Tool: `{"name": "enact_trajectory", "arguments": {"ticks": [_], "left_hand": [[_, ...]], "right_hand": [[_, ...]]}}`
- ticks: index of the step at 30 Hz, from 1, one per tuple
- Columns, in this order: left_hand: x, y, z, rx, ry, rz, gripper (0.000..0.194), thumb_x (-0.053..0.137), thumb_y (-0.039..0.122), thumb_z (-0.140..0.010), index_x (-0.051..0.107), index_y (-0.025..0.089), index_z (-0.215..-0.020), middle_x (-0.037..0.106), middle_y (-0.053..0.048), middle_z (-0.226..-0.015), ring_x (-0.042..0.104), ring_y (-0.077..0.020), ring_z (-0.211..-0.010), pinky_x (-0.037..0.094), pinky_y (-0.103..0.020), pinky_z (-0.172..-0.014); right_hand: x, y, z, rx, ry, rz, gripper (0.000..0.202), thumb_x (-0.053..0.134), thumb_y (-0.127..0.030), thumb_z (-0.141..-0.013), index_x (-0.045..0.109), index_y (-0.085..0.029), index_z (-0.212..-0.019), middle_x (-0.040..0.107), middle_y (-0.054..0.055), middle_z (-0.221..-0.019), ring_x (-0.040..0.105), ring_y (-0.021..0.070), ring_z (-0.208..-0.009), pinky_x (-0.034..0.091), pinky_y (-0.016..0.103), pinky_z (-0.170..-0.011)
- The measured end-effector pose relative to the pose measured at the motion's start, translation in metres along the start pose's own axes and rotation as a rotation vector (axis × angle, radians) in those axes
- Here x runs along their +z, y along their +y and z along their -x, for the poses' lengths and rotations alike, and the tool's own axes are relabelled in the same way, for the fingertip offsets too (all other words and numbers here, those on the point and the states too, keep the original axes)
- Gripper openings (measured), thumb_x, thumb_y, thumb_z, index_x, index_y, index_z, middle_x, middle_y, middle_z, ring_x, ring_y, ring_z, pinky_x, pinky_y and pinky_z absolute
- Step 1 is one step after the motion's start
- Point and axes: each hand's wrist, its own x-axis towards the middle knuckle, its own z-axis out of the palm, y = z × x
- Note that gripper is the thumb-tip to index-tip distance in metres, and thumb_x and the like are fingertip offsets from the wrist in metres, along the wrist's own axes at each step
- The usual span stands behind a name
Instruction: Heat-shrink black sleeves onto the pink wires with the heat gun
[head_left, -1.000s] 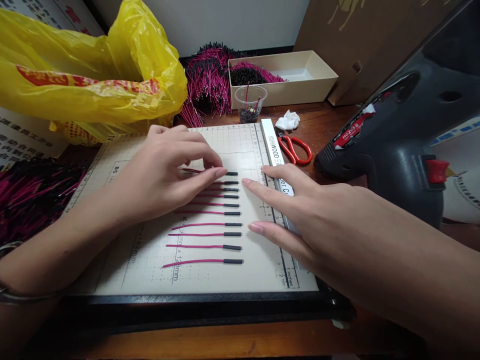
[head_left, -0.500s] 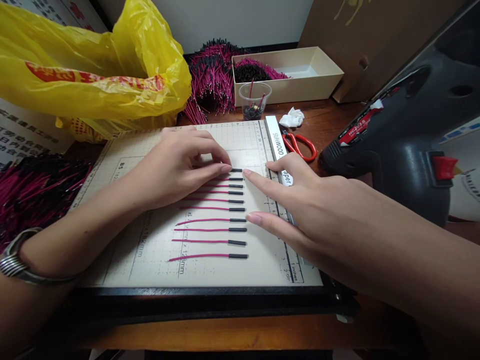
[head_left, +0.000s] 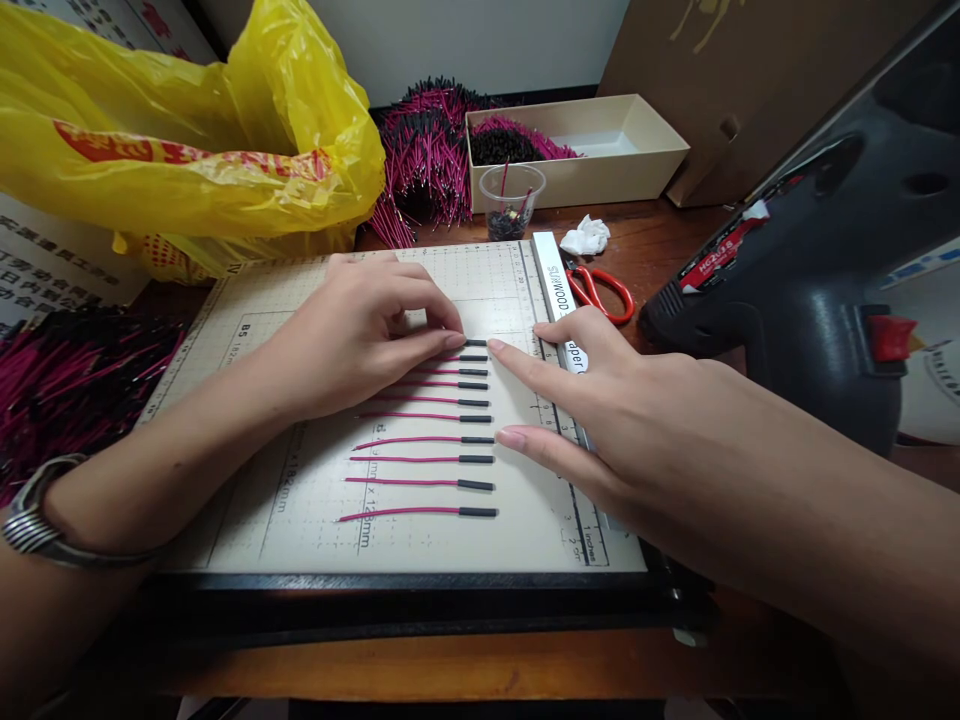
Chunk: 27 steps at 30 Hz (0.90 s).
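Left hand (head_left: 390, 335) is apparently pinching a likely light, flexible wire (head_left: 472, 343), best gripped by its black sleeve (head_left: 478, 343); right hand (head_left: 622, 410) is grasping nothing.

Between the left hand (head_left: 379, 330) and right hand (head_left: 600, 390), the gap is narrow, with one wire (head_left: 476, 343) bridging it. Beyond both hands, a bare strip of board (head_left: 480, 280) gives passage up to the cup (head_left: 511, 205) and box (head_left: 592, 185); the bag (head_left: 187, 190) bars the way beyond the left hand. Nearer than the left hand, a row of wires (head_left: 477, 459) blocks a low sweep, though bare board flanks it. Pliers (head_left: 628, 297) lie just beyond the right hand, a bulky black tool (head_left: 810, 310) to its right. Room under the left palm is hard to judge.
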Motion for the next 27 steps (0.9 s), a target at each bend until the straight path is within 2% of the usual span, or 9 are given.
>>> {"name": "enact_trajectory", "arguments": {"ticks": [6,13,27], "left_hand": [[0.0026,-0.0019,0.0009,0.018,0.028,-0.009,0.021,0.066,0.035,-0.098,0.08,0.023,-0.088,0.076,-0.003,-0.088,0.064,-0.0204,-0.083,0.042,-0.036,-0.081],[0.0043,-0.0034,0.0005,0.063,0.054,0.02,0.02,0.068,0.032,-0.098,0.081,0.023,-0.087,0.077,-0.003,-0.087,0.066,-0.02,-0.082,0.044,-0.036,-0.08],[0.0022,-0.0007,0.0004,0.046,0.012,0.009,0.021,0.065,0.039,-0.097,0.078,0.026,-0.087,0.078,-0.002,-0.085,0.066,-0.0212,-0.079,0.046,-0.04,-0.077]], "right_hand": [[-0.0032,-0.002,-0.0008,0.058,-0.075,-0.07,0.057,0.025,-0.05,-0.113,0.054,-0.026,-0.156,0.063,0.016,-0.138,0.059,0.0191,-0.074,0.014,0.034,-0.054],[-0.0018,-0.0012,-0.0016,0.077,-0.072,-0.093,0.056,0.028,-0.049,-0.112,0.054,-0.026,-0.156,0.063,0.016,-0.138,0.056,0.0162,-0.066,0.014,0.033,-0.052],[-0.0038,-0.0023,-0.0004,0.062,-0.071,-0.056,0.059,0.023,-0.05,-0.113,0.053,-0.029,-0.158,0.064,0.014,-0.142,0.059,0.0194,-0.073,0.014,0.035,-0.053]]}}
